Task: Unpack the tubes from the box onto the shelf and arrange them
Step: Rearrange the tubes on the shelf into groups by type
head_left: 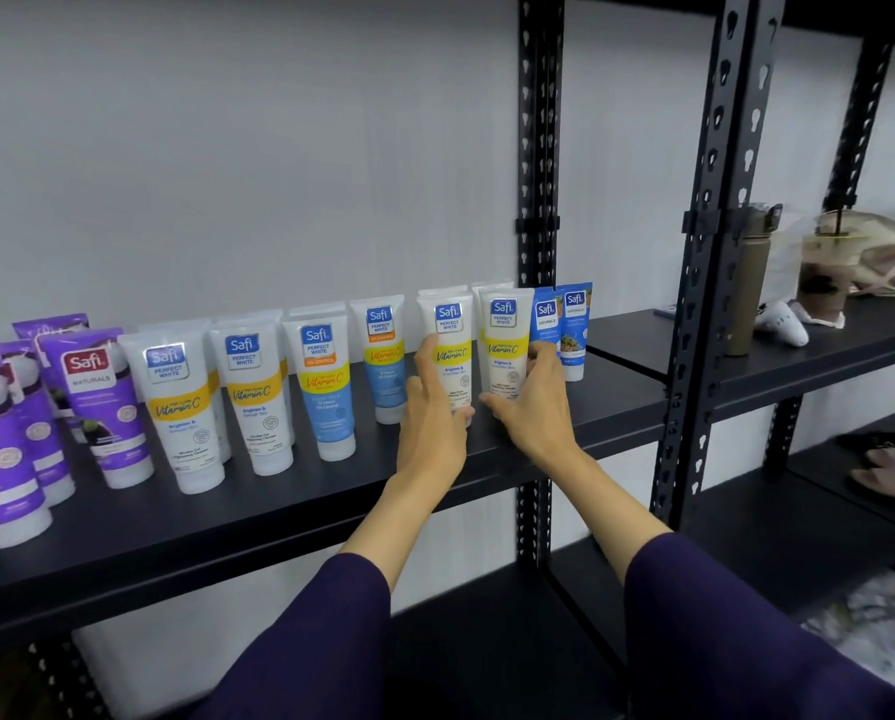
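A row of upright Safi tubes stands on the black shelf (289, 517): purple ones (91, 402) at the left, white and yellow ones (180, 407) in the middle, blue ones (572, 330) at the right. My left hand (435, 402) curls around a white and yellow tube (450, 345), thumb and fingers on its sides. My right hand (531, 402) grips the neighbouring white and yellow tube (505, 340) from its right side and base. More tubes stand behind the front row. No box is in view.
Black perforated uprights (538, 200) divide the shelving. On the right-hand shelf stand a brown bottle (752, 283), an iced drink cup (824, 272), a white controller (783, 322) and a bag. Sandals (882, 470) lie on a lower shelf.
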`<state>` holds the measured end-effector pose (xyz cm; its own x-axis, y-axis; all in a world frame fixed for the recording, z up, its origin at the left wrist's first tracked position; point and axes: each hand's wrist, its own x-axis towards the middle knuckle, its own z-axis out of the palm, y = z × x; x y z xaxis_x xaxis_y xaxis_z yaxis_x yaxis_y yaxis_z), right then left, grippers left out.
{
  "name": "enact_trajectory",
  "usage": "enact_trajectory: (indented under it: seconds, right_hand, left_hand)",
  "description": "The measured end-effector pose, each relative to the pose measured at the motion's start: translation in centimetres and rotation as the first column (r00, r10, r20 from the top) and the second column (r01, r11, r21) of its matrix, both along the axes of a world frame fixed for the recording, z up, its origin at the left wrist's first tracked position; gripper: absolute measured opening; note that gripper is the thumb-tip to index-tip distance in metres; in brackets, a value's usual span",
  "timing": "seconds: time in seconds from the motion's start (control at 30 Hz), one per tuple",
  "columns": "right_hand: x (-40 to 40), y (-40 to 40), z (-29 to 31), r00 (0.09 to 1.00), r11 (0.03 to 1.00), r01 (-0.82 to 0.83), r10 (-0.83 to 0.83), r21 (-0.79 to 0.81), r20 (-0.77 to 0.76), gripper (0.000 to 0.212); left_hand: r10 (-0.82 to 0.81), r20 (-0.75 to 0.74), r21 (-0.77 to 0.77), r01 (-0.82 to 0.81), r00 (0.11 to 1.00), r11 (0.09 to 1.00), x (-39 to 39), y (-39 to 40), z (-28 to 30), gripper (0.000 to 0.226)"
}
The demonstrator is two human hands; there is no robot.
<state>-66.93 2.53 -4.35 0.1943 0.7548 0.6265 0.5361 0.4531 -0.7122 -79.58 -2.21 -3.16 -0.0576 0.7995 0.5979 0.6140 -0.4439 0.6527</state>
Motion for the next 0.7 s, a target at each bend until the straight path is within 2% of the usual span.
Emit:
enact_trajectory:
  seconds: [0.13,0.7]
  right_hand:
    - [0.4,0.5,0.0,0.998,0.998,-0.046,0.044,-0.032,-0.040,0.069]
    - [0.2,0.1,-0.1,0.999,0.999,0.028,-0.029,-0.028,-0.039,0.063]
  left_hand:
    - [-0.004,0.001,-0.016,0.004,1.000,1.000,0.2,0.6,0.1,0.094]
    - [0.029,0.018,-0.029,-0.029,0.999,0.999,0.7,1.1,-0.1,0.100]
